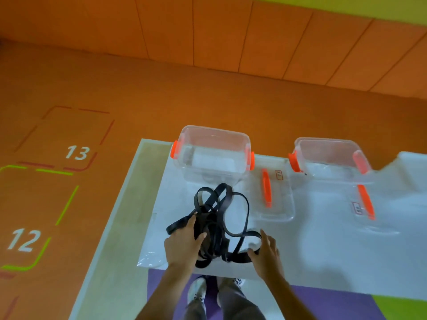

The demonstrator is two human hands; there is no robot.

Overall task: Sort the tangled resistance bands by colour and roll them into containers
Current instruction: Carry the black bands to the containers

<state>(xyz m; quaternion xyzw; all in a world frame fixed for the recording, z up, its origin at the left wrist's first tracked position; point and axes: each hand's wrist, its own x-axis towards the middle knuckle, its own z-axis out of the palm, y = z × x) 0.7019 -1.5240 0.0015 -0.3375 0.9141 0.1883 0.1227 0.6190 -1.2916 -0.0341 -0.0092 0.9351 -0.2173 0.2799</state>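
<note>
A tangle of black resistance bands [219,218] lies on the white table [323,250] near its front edge. My left hand [182,241] rests on the tangle's left side, fingers straight over a strand and thumb spread. My right hand [265,252] touches the right-hand loop, fingers straight, with the strand running between thumb and forefinger. Behind the tangle stands a clear plastic container [212,135] with orange latches. A second clear container [330,144] stands to the right. I cannot tell what, if anything, lies inside either.
Two clear lids with orange handles lie flat on the table, one lid [279,204] between the containers and the other lid [379,218] at the right. The table's front edge is just below my hands. My shoes [198,292] stand on a purple mat.
</note>
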